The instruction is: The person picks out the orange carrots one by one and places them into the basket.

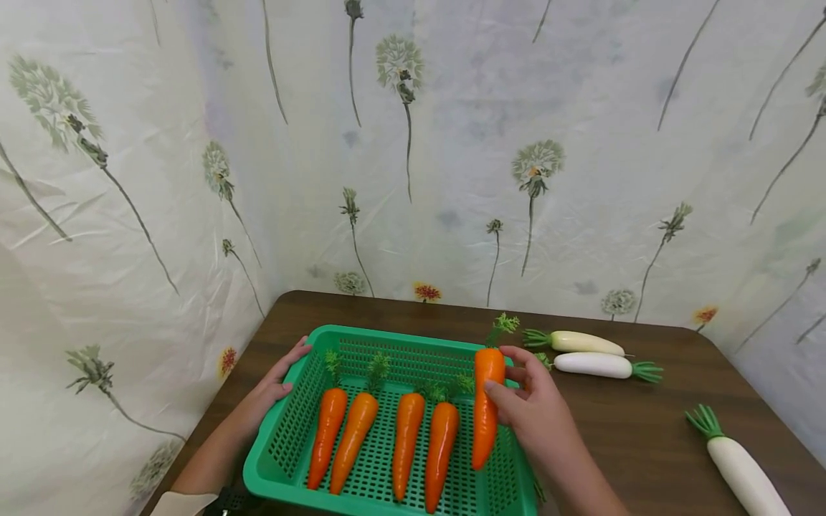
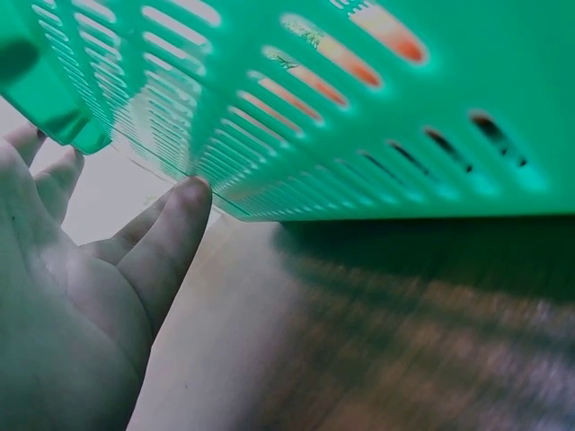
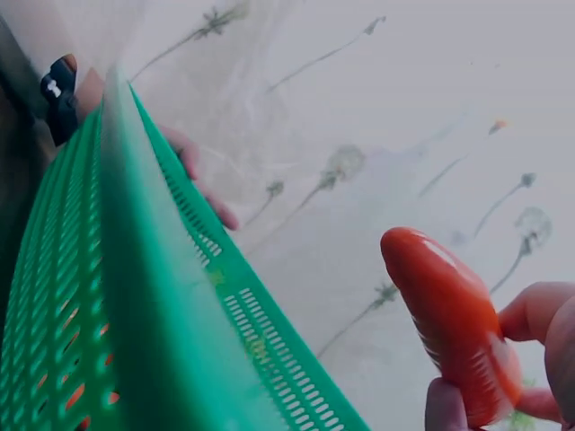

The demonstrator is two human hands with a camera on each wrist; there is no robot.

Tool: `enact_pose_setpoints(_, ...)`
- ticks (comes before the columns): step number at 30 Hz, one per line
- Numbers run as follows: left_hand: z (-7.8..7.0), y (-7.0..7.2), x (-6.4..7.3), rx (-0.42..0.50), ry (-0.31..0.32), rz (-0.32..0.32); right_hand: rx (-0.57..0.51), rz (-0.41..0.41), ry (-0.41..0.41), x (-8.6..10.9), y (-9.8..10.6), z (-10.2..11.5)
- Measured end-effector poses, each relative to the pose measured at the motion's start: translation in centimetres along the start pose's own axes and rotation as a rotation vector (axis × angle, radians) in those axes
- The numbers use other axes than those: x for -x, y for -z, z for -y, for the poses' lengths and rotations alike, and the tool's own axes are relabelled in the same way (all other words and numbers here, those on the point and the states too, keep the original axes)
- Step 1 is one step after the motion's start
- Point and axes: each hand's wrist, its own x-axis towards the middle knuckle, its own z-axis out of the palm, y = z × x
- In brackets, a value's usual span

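Observation:
My right hand (image 1: 532, 401) pinches an orange carrot (image 1: 488, 408) between thumb and fingers, its leafy green top pointing away from me. The carrot hangs over the right side of a green plastic basket (image 1: 400, 335), and the right wrist view shows its tapered end (image 3: 418, 256) above the rim. Inside the basket several more carrots (image 1: 408, 437) lie side by side, tops toward the far wall. Against the left wall of the basket rests my left hand (image 1: 274, 390); its fingers (image 2: 171, 238) extend along the perforated side in the left wrist view.
Two white radishes (image 1: 590, 364) lie behind and right of the basket on the brown table (image 1: 645, 416). Another white radish (image 1: 745, 473) is at the right front. Green leaves (image 1: 543, 360) show beside my right hand. A flower-patterned cloth (image 1: 452, 179) hangs behind the table.

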Motion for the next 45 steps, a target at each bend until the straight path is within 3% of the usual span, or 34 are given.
enact_pose_setpoints(23,0.0,0.3,0.5,-0.019,0.003,0.031,-0.105,0.171,-0.018,-1.6,-1.8,2.3)
enact_pose_setpoints(36,-0.2,0.0,0.3,-0.007,0.026,0.035,-0.106,0.251,-0.060,-3.2,-2.8,2.8)
enact_pose_setpoints(45,-0.2,0.1,0.5,-0.024,0.006,0.035,-0.093,0.281,-0.076,-4.0,-3.8,3.0)
